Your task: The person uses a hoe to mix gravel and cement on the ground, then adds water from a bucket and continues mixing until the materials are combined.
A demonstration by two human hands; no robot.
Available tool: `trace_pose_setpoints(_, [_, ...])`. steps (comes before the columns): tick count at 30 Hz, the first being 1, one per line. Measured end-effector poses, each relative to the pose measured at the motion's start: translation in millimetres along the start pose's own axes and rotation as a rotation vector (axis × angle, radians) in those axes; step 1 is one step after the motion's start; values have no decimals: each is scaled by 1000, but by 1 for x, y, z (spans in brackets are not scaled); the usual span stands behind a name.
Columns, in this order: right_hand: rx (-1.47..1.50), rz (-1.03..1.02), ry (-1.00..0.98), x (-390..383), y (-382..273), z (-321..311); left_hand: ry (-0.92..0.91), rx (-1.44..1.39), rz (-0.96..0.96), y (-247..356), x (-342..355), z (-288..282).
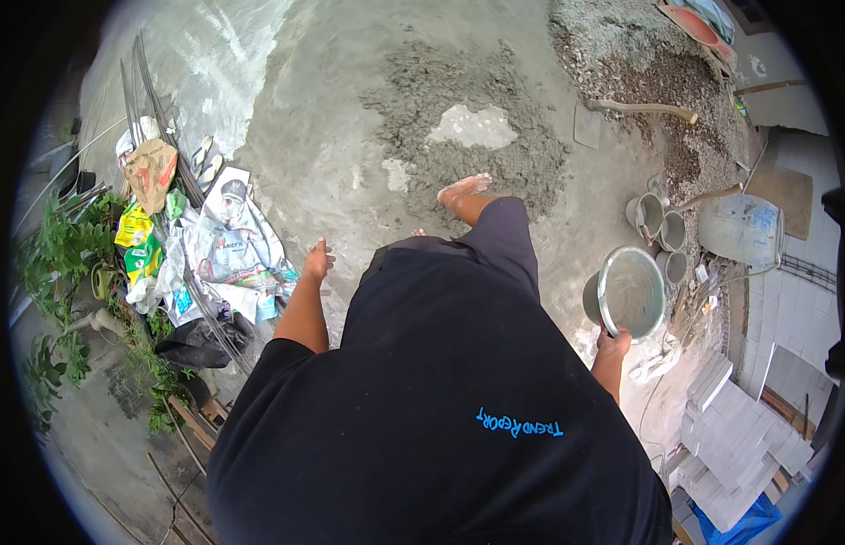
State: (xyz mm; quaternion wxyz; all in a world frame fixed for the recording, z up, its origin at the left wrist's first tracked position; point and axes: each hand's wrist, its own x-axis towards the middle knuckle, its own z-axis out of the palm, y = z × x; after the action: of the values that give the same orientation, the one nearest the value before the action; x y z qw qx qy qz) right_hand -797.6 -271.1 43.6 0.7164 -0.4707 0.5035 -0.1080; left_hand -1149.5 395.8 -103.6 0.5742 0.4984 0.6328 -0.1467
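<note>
My right hand [613, 343] is closed on the near rim of a grey bucket [589, 298]. The bucket is tilted, its wide mouth facing right and up, and a grey coating shows inside. Away to the left, my left hand [319, 259] hangs with nothing in it, its fingers loosely bent and the thumb apart. One bare foot [464, 187] is stretched forward to the edge of a wet grey mortar mix [413, 100] spread on the ground. A paler wet patch [474, 127] lies in the middle of that mix.
Crumpled sacks [227, 250], sandals [204, 163] and long rods [150, 82] lie left, beside green plants [73, 241]. At right are several small buckets [645, 214], a long-handled tool [645, 108], a gravel heap [640, 64], a large pale container [740, 232] and stacked light blocks [736, 431].
</note>
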Motion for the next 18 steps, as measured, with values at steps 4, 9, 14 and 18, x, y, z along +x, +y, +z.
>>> trace_pose_setpoints(4, [-67, 5, -20, 1, 21, -23, 23, -45, 54, 41, 12, -15])
trace_pose_setpoints(9, [-124, 71, 52, 12, 43, -56, -1, -100, 226, 85, 0, 4])
trace_pose_setpoints(14, [-274, 73, 13, 58, 58, -86, -9, -88, 315, 90, -2, 18])
trace_pose_setpoints(18, [-499, 38, -198, 100, 65, -88, 4, -43, 263, 59, 7, 1])
